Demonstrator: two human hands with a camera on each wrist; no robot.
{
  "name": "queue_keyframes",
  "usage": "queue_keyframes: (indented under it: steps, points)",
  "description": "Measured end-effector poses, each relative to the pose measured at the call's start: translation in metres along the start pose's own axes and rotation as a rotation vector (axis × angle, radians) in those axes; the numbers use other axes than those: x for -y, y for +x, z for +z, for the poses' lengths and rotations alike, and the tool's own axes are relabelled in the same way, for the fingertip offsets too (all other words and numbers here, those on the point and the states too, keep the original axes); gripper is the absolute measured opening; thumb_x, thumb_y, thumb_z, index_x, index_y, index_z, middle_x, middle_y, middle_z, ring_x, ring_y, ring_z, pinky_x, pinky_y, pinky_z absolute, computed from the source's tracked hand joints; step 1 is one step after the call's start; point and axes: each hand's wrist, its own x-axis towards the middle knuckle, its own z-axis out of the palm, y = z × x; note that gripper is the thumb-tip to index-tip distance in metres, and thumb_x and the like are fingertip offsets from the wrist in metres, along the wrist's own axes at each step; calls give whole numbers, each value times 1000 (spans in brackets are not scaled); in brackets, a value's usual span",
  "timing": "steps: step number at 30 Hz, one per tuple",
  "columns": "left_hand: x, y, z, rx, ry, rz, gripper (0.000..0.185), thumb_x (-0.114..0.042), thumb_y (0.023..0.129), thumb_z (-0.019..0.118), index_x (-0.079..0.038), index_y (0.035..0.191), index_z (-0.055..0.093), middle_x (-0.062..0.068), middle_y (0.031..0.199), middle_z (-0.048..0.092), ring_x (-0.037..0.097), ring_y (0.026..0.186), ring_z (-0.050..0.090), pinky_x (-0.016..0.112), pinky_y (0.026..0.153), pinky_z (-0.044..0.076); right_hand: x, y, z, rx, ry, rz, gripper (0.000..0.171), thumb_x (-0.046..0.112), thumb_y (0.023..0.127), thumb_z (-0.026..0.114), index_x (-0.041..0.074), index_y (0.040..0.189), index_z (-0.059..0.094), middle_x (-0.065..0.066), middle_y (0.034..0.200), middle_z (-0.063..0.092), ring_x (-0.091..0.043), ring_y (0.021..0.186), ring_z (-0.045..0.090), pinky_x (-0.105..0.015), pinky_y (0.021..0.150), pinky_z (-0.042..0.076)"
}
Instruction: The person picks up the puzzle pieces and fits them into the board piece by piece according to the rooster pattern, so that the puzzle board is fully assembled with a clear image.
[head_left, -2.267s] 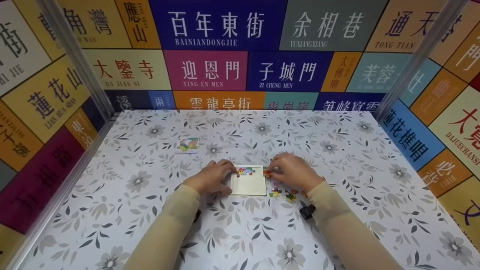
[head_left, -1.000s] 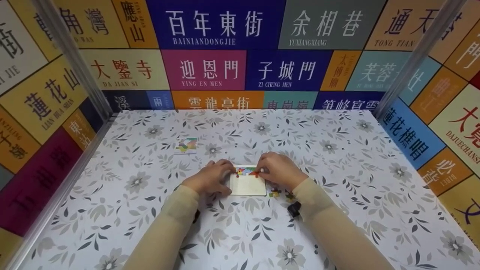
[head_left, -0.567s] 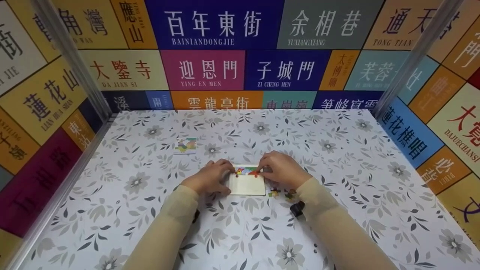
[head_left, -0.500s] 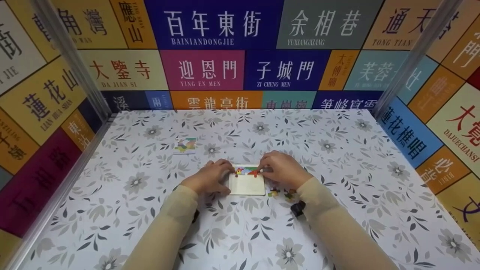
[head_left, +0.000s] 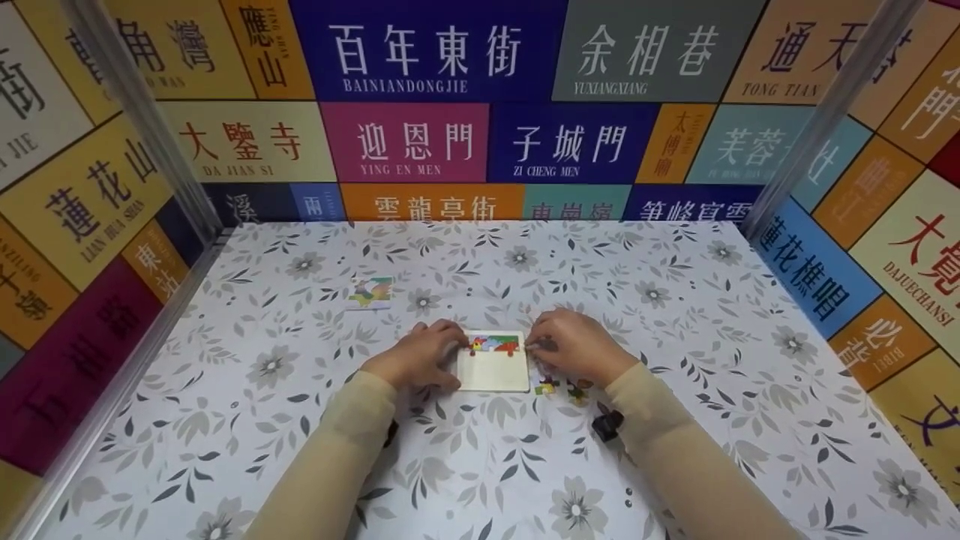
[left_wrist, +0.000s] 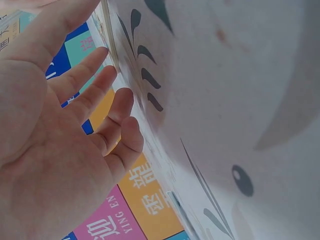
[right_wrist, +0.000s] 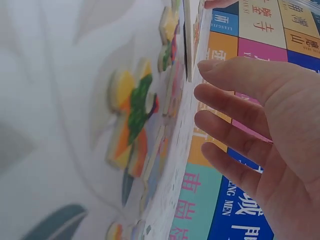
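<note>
A small pale puzzle tray [head_left: 493,373] lies flat on the flowered tablecloth. A row of colourful pieces [head_left: 495,344] fills its far edge. My left hand [head_left: 420,360] rests against the tray's left side, and in the left wrist view its fingers [left_wrist: 102,100] are relaxed and hold nothing. My right hand [head_left: 574,349] sits just right of the tray with its fingertips near the tray's top right corner. Seen from the right wrist, its fingers [right_wrist: 235,110] are loosely straight and empty. Loose pieces [head_left: 547,387] lie under my right wrist, one of them a yellow-green piece [right_wrist: 131,120].
A small picture card [head_left: 371,292] lies on the cloth to the far left of the tray. Walls covered in coloured sign panels [head_left: 409,142] close in the table on three sides, with metal posts [head_left: 142,120] at the back corners.
My right hand set a red piece into the tray's far row, then drew back to the right of the tray. The left hand stayed put.
</note>
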Motion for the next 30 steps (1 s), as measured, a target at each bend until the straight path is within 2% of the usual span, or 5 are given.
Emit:
queue_keyframes:
  steps: [4,17,21,27,30]
  points:
    - [0,-2,3,-3,-14,22,59,-20,83,87,-8,135,62,9,152,49,38,128,47,52,112,40,-2,-7,2,4,-10,7,18,14,89,77,18,106,82,4,107,73,-18,103,67,-42,93,55]
    - [0,0,3,42,-31,-57,60,-22,85,85,-15,139,60,4,157,45,35,141,40,50,120,34,-11,-30,-3,-20,-1,0,16,19,91,79,18,107,82,5,104,74,-16,100,68,-40,90,56]
    - [0,2,3,43,-5,-65,60,-24,85,85,-17,139,60,2,157,45,33,141,41,48,120,35,-12,-34,-4,-27,-10,-20,16,17,90,79,17,106,83,4,103,75,-17,98,69,-41,88,57]
    - [0,3,2,42,0,-80,61,-25,85,85,-18,140,60,1,157,44,33,140,41,47,118,36,-11,-40,-3,-51,-12,-39,13,17,90,80,16,103,82,1,108,73,-20,105,67,-43,93,55]
    - [0,1,1,28,8,-53,61,-23,84,86,-15,139,60,3,156,46,35,135,44,48,116,37,-10,-42,-2,-56,-9,-43,12,21,91,79,18,102,82,3,107,72,-18,101,67,-42,89,56]
